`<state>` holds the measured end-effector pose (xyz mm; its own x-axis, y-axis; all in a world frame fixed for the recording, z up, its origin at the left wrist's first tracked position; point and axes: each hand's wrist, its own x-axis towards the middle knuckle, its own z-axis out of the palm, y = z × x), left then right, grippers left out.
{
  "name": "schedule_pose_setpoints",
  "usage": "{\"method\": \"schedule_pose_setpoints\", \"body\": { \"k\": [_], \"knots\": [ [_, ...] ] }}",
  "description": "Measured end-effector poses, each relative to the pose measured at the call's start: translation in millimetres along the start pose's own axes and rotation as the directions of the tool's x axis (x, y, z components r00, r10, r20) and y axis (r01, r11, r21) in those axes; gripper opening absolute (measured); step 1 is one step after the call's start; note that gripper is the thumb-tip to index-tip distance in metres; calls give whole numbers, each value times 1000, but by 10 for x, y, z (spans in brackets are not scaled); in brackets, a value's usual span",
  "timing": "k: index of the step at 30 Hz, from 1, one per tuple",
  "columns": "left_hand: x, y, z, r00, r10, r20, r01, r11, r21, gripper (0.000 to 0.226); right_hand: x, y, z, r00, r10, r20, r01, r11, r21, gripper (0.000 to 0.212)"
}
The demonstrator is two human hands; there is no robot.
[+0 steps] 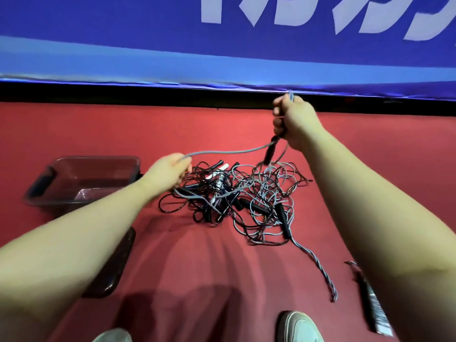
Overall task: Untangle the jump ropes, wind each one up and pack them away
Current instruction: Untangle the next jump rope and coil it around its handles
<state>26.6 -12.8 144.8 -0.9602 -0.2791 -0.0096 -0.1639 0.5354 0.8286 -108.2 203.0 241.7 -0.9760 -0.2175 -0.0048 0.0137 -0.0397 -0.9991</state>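
Now my right hand (pixel 294 119), at upper right, is fisted round a grey rope (pixel 229 152), with a black handle (pixel 270 151) dangling beneath. My left hand (pixel 170 171), mid-frame, pinches the same rope above the tangle (pixel 237 201) at centre. My left fingers are blurred, and that forearm cuts off the corner of the bin (pixel 84 178).

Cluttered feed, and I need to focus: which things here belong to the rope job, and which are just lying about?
Job:
grey rope, held between left hand and right hand
tangled rope pile
dark bin

Lying about:
blue banner
shoe
striped strip on the red floor
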Motion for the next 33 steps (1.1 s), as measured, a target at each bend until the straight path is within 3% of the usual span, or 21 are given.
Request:
{"method": "schedule_pose_setpoints", "body": {
  "k": [3,5,6,8,10,13,16,19,21,23,25,27,29,31,33],
  "knots": [
    [120,277,-150,988,88,-126,-85,996,28,19,-13,153,-82,997,-78,27,82,925,-372,30],
    [132,374,-179,996,87,9,-88,996,30,10,-58,104,-78,992,-93,87,119,920,-374,31],
    [110,375,-171,993,38,109,-52,991,123,9,-89,26,-60,987,-108,122,143,931,-337,31],
    [51,237,-99,965,-101,241,-12,904,427,33,-171,-193,-3,966,-160,205,216,933,-288,30],
    [-19,37,-9,939,-190,286,8,845,535,68,-256,-393,47,926,-199,321,288,921,-262,29],
    [-99,-79,72,932,-195,305,45,899,436,94,-388,-495,131,824,-163,543,356,894,-271,27],
    [-61,-8,97,969,-109,222,38,953,300,105,-481,-452,225,701,-98,706,344,914,-215,24],
    [-34,66,153,980,-91,175,77,994,83,91,-511,-442,269,618,-124,776,324,940,-107,24],
    [-53,69,228,967,-100,235,117,991,-59,64,-520,-476,265,599,-167,783,307,951,-32,26],
    [-116,13,329,945,-107,310,134,989,-68,29,-509,-527,247,630,-206,749,346,938,-33,27],
    [-132,-156,432,941,-134,312,124,991,52,13,-457,-530,225,732,-211,648,379,916,-130,28],
    [-136,-389,488,955,-206,211,174,971,163,1,-393,-461,198,852,-173,494,307,930,-203,29],
    [-203,-655,502,937,-319,140,271,920,281,12,-336,-368,170,932,-132,337,221,945,-240,29],
    [-338,-940,513,868,-442,227,353,870,345,28,-298,-315,136,966,-99,240,168,943,-288,29],
    [-505,-1086,531,764,-539,356,473,842,259,38,-270,-284,117,976,-65,207,132,934,-331,29]
  ]
}}
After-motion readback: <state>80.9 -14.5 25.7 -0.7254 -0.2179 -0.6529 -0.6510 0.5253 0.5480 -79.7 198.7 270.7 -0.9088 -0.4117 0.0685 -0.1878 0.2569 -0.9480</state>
